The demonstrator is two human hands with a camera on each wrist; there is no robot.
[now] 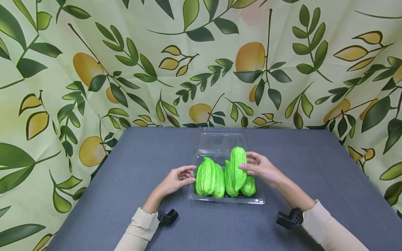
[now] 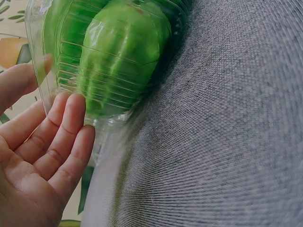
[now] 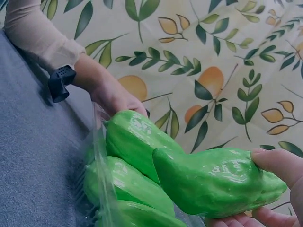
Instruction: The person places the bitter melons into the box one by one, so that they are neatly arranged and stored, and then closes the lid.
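The top green gourd (image 1: pixel 237 167) stands upright on the other gourds (image 1: pixel 209 177) inside the clear plastic box (image 1: pixel 226 199), pinched by the right hand (image 1: pixel 262 169). The left hand (image 1: pixel 176 179) rests relaxed against the box wall. It is better to lower the gourd slowly and brace the box, so that nothing rolls onto the grey table (image 1: pixel 125 195).

green gourds (image 1: pixel 220 176), grey tablecloth (image 1: pixel 125 195), leaf-and-lemon backdrop (image 1: pixel 125 69)
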